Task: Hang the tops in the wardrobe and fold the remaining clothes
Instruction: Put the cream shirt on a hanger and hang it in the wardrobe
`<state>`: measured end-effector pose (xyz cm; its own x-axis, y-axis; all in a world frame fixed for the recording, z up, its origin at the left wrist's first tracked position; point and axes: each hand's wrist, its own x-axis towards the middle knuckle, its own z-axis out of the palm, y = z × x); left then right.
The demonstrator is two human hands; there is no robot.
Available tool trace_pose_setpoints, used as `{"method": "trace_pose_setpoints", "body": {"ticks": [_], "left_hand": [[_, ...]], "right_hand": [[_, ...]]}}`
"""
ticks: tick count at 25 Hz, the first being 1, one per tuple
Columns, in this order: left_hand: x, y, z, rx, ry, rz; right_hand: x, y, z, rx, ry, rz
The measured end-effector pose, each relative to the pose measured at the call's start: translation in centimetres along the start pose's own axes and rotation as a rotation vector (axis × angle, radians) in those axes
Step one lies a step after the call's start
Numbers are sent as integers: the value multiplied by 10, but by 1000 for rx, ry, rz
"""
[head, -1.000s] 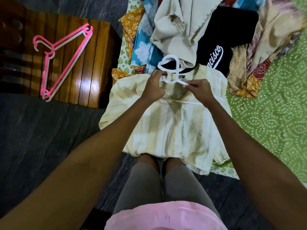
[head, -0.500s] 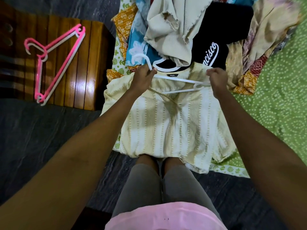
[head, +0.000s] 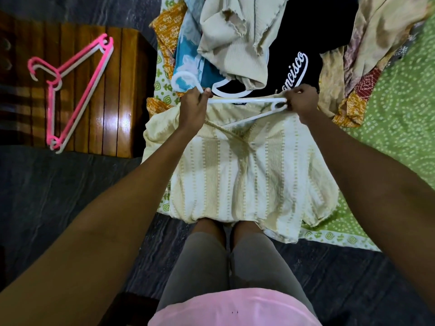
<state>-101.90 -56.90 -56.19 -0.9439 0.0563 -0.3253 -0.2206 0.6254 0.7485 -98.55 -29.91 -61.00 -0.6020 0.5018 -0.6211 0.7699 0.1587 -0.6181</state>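
Left hand (head: 193, 109) gripping the white hanger (head: 244, 100) near its hook, right hand (head: 302, 102) pinching its far end, both over the cream striped top (head: 235, 175) on the bed.

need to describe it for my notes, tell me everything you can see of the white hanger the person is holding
The white hanger looks like thin, smooth plastic, with a curled hook and slim arms meeting at a loop. It lies sideways over the neckline of the cream striped top, hook pointing left. The left hand grips it just below the hook; the right hand pinches the looped shoulder end together with the top's fabric. The lower arm slants down across the collar opening.
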Motion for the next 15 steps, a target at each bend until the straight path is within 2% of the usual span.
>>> {"method": "trace_pose_setpoints", "body": {"ticks": [2,4,7,11,13,15], "left_hand": [[1,-3,0,-43,30,-42],[0,-5,-3,-91,41,-50],[-1,-3,-9,-176,81,-71],[7,-4,-22,-289,122,-121],[8,-4,-25,-293,111,-131],[8,-3,-23,-282,94,-130]], "right_hand": [[-14,12,-14,183,-97,61],[-26,11,-16,176,-189,59],[-27,0,-6,193,-152,33],[-28,-13,22,12,-102,-100],[-29,-18,34,-186,-74,-180],[-29,-20,41,-361,-17,-155]]}}
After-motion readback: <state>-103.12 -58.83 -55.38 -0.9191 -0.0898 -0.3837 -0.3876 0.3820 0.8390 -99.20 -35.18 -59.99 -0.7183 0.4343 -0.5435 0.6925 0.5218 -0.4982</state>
